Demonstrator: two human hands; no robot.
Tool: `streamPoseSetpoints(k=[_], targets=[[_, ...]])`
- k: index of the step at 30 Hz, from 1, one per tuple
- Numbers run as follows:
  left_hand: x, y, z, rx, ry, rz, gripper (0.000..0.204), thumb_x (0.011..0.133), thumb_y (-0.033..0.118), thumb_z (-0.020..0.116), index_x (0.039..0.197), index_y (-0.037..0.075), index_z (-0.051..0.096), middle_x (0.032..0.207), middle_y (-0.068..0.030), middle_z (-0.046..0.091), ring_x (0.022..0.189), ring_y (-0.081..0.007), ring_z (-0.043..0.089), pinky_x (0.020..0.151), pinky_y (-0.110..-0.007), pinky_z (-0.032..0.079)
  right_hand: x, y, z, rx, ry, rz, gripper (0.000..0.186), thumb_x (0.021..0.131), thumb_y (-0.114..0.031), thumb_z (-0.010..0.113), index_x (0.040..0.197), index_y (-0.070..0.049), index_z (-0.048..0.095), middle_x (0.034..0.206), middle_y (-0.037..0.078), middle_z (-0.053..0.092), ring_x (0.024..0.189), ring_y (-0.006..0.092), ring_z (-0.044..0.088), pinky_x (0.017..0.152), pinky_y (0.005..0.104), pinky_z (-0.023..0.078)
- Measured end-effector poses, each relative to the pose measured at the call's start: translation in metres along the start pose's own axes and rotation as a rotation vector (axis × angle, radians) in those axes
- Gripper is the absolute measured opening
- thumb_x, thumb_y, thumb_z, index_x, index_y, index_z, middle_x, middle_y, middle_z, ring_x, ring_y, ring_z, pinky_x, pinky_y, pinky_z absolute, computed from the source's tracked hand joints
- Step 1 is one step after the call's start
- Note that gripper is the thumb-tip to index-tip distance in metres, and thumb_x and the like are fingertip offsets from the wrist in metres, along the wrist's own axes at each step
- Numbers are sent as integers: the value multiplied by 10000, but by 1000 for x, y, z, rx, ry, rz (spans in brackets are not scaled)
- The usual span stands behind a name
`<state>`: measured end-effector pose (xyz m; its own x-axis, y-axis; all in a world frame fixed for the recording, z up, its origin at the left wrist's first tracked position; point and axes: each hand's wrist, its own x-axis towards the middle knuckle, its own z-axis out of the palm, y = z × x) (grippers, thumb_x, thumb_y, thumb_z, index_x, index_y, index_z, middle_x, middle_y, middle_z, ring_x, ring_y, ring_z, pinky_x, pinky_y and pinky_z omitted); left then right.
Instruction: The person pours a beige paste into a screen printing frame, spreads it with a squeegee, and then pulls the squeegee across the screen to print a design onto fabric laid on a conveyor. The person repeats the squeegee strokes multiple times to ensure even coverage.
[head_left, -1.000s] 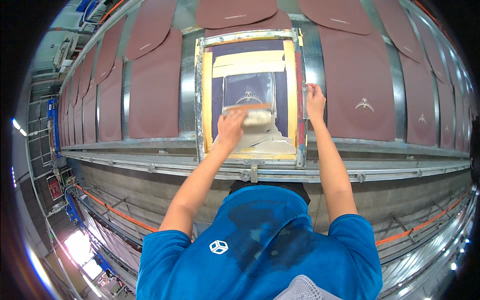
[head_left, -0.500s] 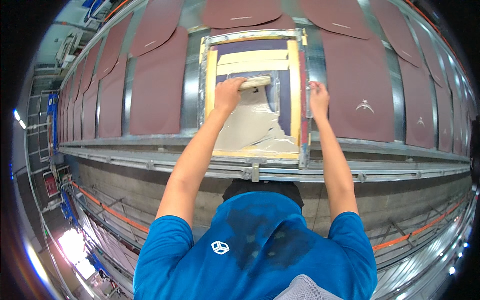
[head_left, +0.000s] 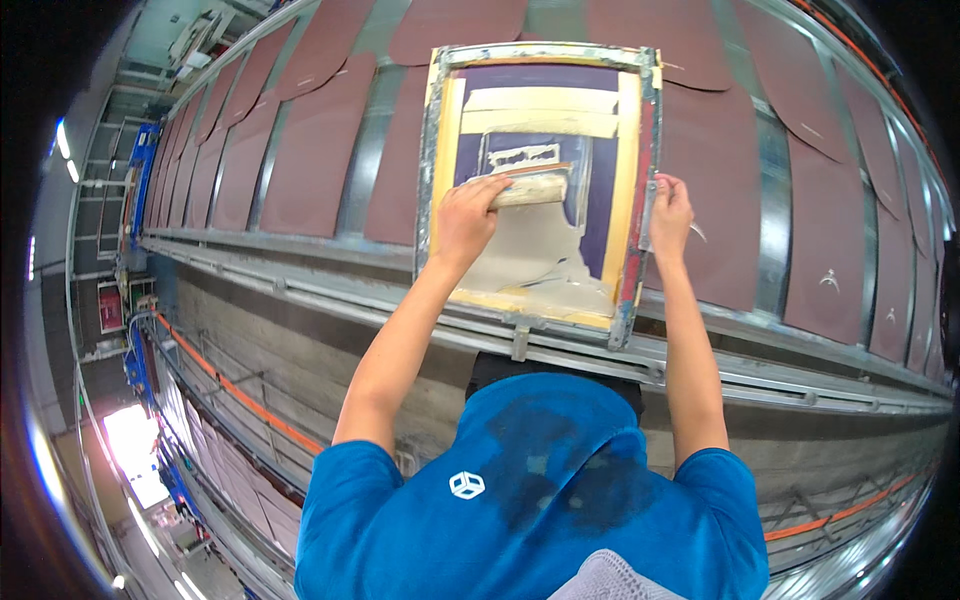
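Note:
My left hand (head_left: 466, 222) is closed round the pale wooden handle of a squeegee (head_left: 535, 190), which lies across the mesh of a screen-printing frame (head_left: 545, 53). Thick beige ink (head_left: 530, 245) covers the mesh on the side nearer me. Just beyond the blade, a small pale-outlined patch (head_left: 524, 156) shows in the dark purple mesh. Yellow tape (head_left: 540, 122) borders the mesh. With fingers bent, my right hand (head_left: 672, 215) grips the right rail of the frame. Close to that hand, a pale crescent print is partly hidden on a red-brown piece (head_left: 715, 150).
Rows of red-brown cut pieces (head_left: 320, 160) lie on the long metal table to both sides. A metal rail (head_left: 300, 292) runs along its near edge, under the frame's front. Another piece with a crescent print (head_left: 829, 281) lies further right. An orange bar (head_left: 240, 385) stands lower left.
My left hand has drawn the squeegee toward me over the mesh, and the outlined patch beyond it has come into sight. My right hand stays at the frame's right side. The whole view has turned.

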<state>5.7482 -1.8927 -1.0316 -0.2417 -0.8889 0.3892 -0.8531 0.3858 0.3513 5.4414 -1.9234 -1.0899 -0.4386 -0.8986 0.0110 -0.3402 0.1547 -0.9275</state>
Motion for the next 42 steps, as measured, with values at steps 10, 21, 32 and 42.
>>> streamPoseSetpoints(k=[10, 21, 32, 42], targets=[[11, -29, 38, 15, -102, -70, 420, 719, -36, 629, 1099, 131, 691, 1098, -57, 704, 996, -256, 662, 839, -371, 529, -4, 10, 11, -112, -62, 41, 225, 989, -222, 509, 1045, -43, 633, 711, 165, 643, 622, 281, 618, 624, 414, 459], [125, -61, 83, 120, -346, -79, 357, 768, 32, 587, 1077, 163, 709, 1017, -74, 713, 957, -274, 666, 805, -443, 508, 9, 33, 29, -131, -26, 27, 220, 982, -223, 515, 1027, -46, 638, 708, 169, 641, 649, 322, 629, 666, 436, 469], [-47, -16, 49, 131, -304, 77, 462, 715, -33, 615, 1128, 162, 680, 1181, -2, 680, 1084, -176, 626, 862, -395, 430, 10, 30, 23, -160, -2, 71, 234, 977, -238, 530, 1027, -45, 652, 742, 179, 659, 680, 336, 644, 675, 427, 483], [67, -41, 66, 12, -290, -90, 425, 731, 7, 600, 1109, 176, 697, 1040, -86, 705, 957, -300, 662, 822, -407, 534, 20, 41, 18, -111, -39, 23, 229, 976, -232, 535, 1032, -42, 650, 817, 171, 679, 747, 318, 657, 723, 420, 490]])
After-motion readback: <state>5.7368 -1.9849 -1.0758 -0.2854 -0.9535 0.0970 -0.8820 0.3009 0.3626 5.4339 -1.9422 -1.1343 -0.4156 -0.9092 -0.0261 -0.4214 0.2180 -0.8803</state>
